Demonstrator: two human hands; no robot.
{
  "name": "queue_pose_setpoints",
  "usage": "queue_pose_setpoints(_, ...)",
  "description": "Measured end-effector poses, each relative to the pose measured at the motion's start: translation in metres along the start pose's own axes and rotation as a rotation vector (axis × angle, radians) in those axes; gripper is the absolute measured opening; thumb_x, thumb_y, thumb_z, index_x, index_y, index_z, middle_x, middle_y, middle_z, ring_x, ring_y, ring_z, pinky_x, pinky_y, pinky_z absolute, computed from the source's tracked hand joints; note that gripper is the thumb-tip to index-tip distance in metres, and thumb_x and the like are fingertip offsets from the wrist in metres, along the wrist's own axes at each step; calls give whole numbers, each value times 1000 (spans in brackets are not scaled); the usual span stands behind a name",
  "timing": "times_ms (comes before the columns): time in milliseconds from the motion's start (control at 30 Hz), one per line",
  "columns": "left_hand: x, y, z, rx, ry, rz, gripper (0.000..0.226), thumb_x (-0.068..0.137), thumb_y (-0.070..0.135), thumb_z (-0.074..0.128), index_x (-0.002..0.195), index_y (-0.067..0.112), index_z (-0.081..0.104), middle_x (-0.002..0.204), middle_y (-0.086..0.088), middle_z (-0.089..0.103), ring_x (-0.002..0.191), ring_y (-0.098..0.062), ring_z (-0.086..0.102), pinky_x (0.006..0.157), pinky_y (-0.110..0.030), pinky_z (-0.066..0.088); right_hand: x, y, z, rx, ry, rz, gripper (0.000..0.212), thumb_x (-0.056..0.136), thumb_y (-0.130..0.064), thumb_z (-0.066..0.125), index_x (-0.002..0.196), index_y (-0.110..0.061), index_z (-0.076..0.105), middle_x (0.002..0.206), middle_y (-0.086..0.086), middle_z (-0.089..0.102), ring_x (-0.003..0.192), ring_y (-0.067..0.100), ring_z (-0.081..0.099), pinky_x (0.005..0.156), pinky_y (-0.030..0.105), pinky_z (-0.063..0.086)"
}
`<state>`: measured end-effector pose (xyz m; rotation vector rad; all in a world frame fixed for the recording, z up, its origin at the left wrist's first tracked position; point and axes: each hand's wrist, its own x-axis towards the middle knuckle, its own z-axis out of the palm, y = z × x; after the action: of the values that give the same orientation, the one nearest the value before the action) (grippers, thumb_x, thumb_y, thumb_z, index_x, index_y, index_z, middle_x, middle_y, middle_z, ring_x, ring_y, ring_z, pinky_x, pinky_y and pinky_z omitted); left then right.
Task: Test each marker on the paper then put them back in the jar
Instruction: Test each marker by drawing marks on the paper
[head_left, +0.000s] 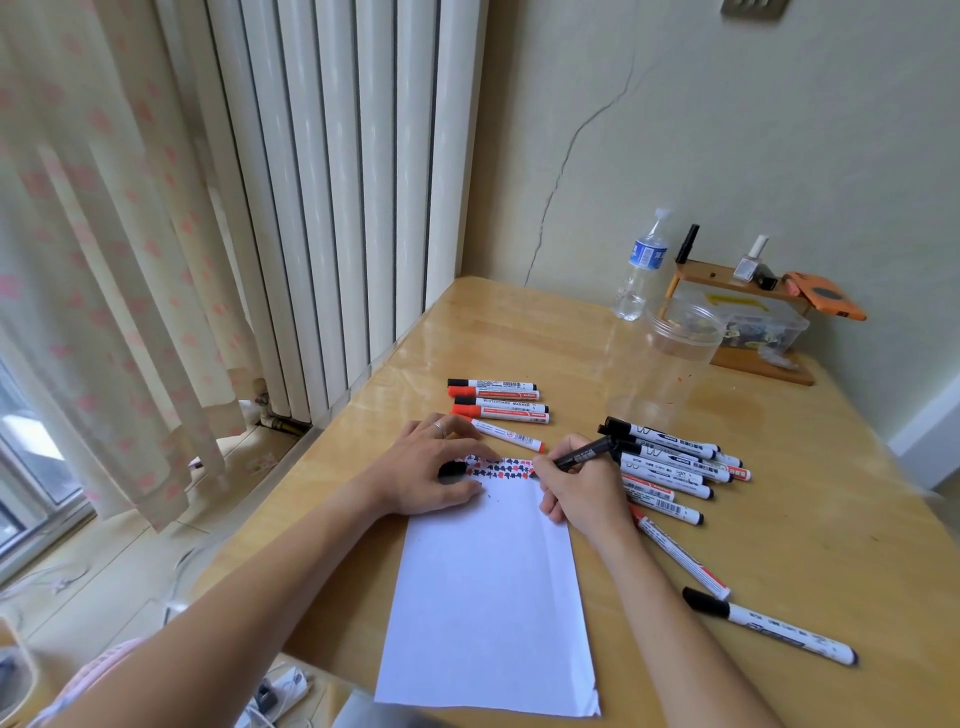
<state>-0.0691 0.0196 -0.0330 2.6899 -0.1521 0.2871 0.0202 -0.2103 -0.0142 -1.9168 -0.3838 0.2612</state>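
A white sheet of paper (488, 597) lies on the wooden table, with rows of black and red marks along its top edge. My right hand (582, 493) grips a black marker (582, 456), its tip touching the paper at the right end of the marks. My left hand (436, 467) presses down on the paper's top left corner and holds a black cap (453, 470). The empty clear plastic jar (670, 358) stands behind. A group of capped markers (498, 405) lies left of the jar, and a pile of markers (675, 467) lies to the right.
A water bottle (641, 265), a wooden rack with small bottles (748, 275) and a clear storage box (763, 322) stand at the table's far side against the wall. A lone black-capped marker (769, 626) lies near right. A radiator (332, 208) and curtain are left.
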Motion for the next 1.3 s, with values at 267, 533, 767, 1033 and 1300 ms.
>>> queue_pose_setpoints(267, 0, -2, 1, 0, -9, 2, 45, 87, 63, 50, 131, 56, 56, 136, 15, 45, 130, -6, 35, 111, -42, 29, 1, 2, 0, -9, 25, 5, 16, 93, -16, 71, 83, -11, 59, 57, 16, 67, 44, 28, 59, 45, 27, 46)
queue_pose_setpoints(533, 0, -3, 1, 2, -2, 9, 45, 87, 64, 50, 131, 55, 57, 135, 15, 45, 128, -6, 36, 110, -42, 29, 0, 1, -1, -30, -3, -6, 15, 94, -18, 71, 85, -11, 61, 58, 16, 68, 44, 24, 58, 47, 27, 47)
queue_pose_setpoints(767, 0, -1, 0, 15, -6, 16, 46, 87, 65, 50, 132, 54, 57, 136, 13, 46, 131, -7, 35, 109, -40, 29, 1, 2, 0, -5, 16, -10, 16, 94, -18, 71, 85, -10, 60, 58, 16, 67, 43, 24, 58, 46, 28, 46)
queue_pose_setpoints(1033, -3, 3, -1, -26, 111, 33, 33, 82, 51, 55, 109, 32, 53, 123, 14, 46, 114, -14, 42, 98, -42, 39, 3, 4, -2, -8, -13, -16, 17, 93, -15, 70, 84, -9, 58, 56, 17, 65, 42, 25, 55, 45, 28, 45)
queue_pose_setpoints(1300, -2, 1, 1, 6, 173, 51, 22, 78, 41, 55, 91, 24, 60, 115, 9, 50, 114, -12, 41, 97, -36, 39, 5, 5, -5, 113, -21, -93, 17, 94, -19, 74, 84, -16, 60, 60, 23, 62, 44, 28, 54, 44, 30, 43)
